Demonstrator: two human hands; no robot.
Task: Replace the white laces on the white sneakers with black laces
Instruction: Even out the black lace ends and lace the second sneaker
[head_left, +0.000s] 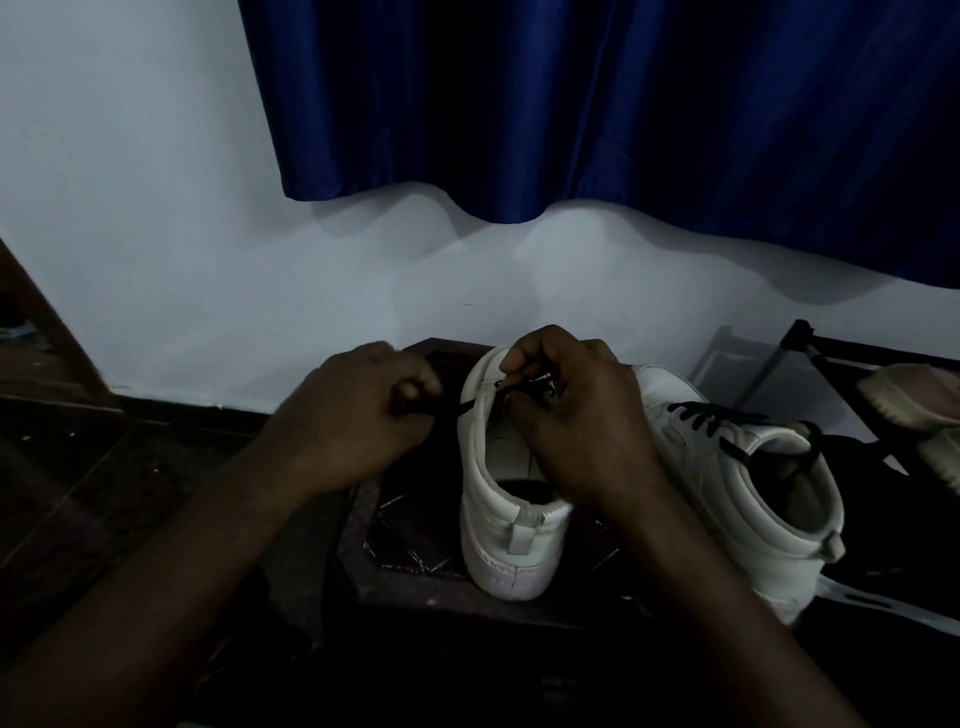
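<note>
1. The left hand (358, 415) pinches the black lace (465, 406) taut, while the right hand (576, 421) pinches it at the eyelets of the sneaker (498, 519), mid-table (395, 545).
2. Risk: a hard sideways tug could tip the sneaker or leave the lace ends uneven.

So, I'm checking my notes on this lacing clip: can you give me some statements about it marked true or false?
1. The left hand and right hand both hold the black lace of the near sneaker. True.
2. The other sneaker has white laces. False: its laces are black.
3. A blue curtain hangs behind. True.
4. The near sneaker lies on its side. False: it stands upright, heel towards the camera.
</note>
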